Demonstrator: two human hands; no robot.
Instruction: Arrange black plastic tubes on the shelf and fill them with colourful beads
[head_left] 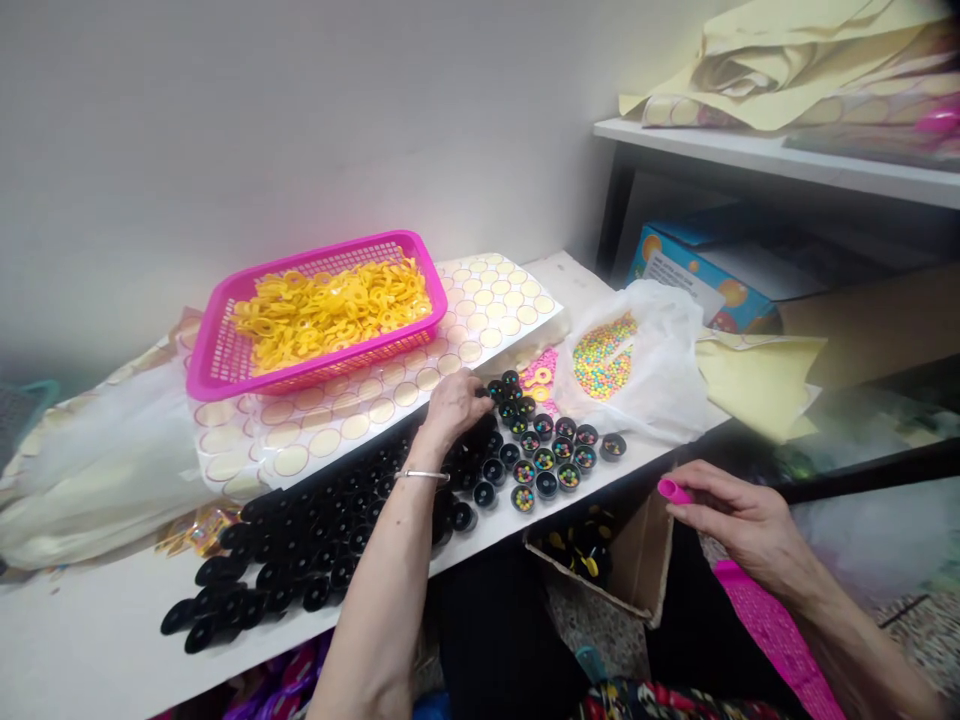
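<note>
My left hand point(454, 408) reaches over a crowd of small black cups point(315, 540) lying on the white table point(90, 640). Its fingers are pinched on one black cup at the edge of the group. Just right of it stand several black cups filled with coloured beads point(551, 460). My right hand point(731, 520) hovers off the table's front right, fingers closed on a small pink scoop point(673, 491). A white plastic bag point(660, 370) open on coloured beads point(604, 358) lies behind the filled cups.
A pink basket point(225, 370) of yellow plastic rings sits on sheets of round stickers point(480, 320). A cardboard box point(637, 570) stands below the table edge. A shelf point(772, 155) with yellow paper and a blue box point(675, 260) is at right.
</note>
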